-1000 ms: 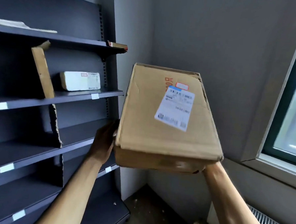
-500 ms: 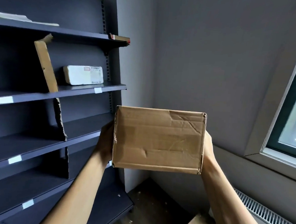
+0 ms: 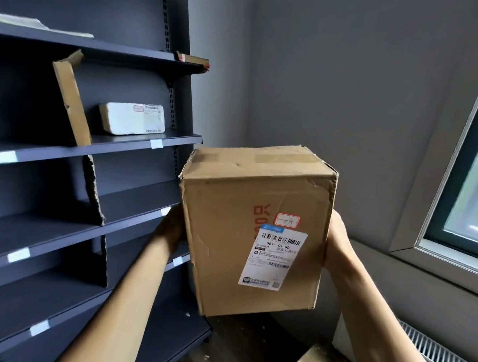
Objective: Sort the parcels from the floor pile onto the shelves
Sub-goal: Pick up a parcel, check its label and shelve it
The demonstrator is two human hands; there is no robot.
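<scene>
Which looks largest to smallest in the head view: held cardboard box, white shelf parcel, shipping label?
1. The cardboard box, clearly largest, though nearest the camera.
2. The shipping label and white parcel look alike; parcel sits farther, so unranked.

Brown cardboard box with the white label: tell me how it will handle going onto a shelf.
Probably fairly stiff: the brown cardboard box shows straight edges between the left hand and right hand, though its creased top corner hints at soft spots. Likely moderate weight, since it is held aloft by its sides. Stood on end like this, it might tip if nudged.
</scene>
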